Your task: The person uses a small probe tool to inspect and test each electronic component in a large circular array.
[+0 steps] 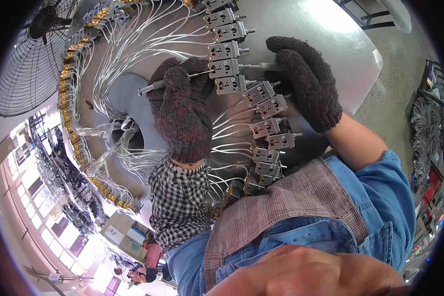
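Apparently I'm adjusting the box (226,68), upper centre: left hand (183,111) pinches a driver (153,87), right hand (308,84) grips a tool (268,66) opposite; next calls for steady alignment.

Slim tilted screwdriver (156,86), tip at a grey metal box (223,68), grey-handled tool (268,66) opposite.
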A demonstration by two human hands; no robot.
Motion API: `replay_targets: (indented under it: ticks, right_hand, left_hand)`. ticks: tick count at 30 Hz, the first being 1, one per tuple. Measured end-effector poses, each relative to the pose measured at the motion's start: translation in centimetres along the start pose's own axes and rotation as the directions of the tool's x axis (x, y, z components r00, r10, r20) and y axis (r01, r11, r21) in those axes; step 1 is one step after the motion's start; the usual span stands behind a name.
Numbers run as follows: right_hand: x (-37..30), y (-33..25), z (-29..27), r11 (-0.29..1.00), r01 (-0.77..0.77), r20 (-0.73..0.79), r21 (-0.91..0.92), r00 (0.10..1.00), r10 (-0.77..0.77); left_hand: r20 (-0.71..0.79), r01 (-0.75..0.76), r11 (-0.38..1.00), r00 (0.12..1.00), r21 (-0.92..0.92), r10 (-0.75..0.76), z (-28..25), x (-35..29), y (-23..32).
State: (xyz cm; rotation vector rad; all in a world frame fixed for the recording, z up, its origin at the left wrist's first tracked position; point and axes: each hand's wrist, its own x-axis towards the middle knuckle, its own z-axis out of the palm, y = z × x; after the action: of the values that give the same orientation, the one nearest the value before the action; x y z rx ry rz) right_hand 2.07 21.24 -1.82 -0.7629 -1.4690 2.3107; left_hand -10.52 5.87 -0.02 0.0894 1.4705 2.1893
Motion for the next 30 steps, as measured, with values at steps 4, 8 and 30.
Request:
replay_targets:
  ticks: [4,8,30]
  right_hand:
    - [0.3,-0.4,0.0,0.997,-0.066,0.019,-0.034,0.998,0.067]
    - [0.1,0.2,-0.3,0.999,0.043,0.006,0.031,0.999,-0.043]
    - [0.9,0.8,-0.7,0.961,0.203,0.049,-0.185,0.979,-0.198]
  left_hand:
    - [-0.010,0.014,0.999,1.000,-0.037,-0.014,-0.1,0.0,-0.1]
    - [0.042,0.014,1.000,0.999,-0.028,-0.013,-0.1,0.1,-0.2]
    - [0.053,0.028,1.000,0.998,0.012,-0.029,0.2,0.1,-0.3]
